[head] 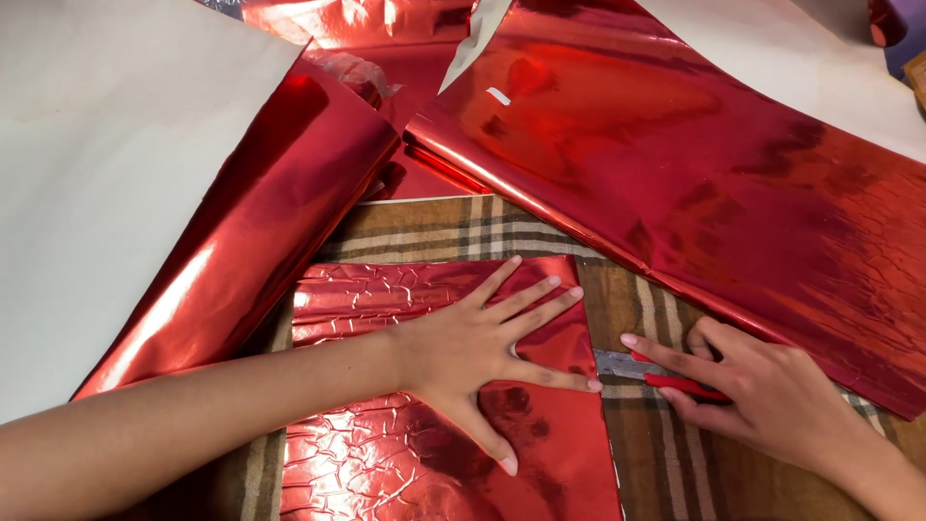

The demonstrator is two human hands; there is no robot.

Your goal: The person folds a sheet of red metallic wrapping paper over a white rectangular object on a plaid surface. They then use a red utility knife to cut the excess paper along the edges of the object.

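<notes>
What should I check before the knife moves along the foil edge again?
1. Left hand flat on the foil piece, fingers spread: ok.
2. Right hand gripping the red knife: ok.
3. Blade at the foil's right edge: ok.
4. Left fingertips clear of the blade: not ok, one lies right beside it.
5. Foil lying smooth: not ok, it is crinkled.
6. Plaid cloth under the cut; whether anything protects it: cannot tell.
</notes>
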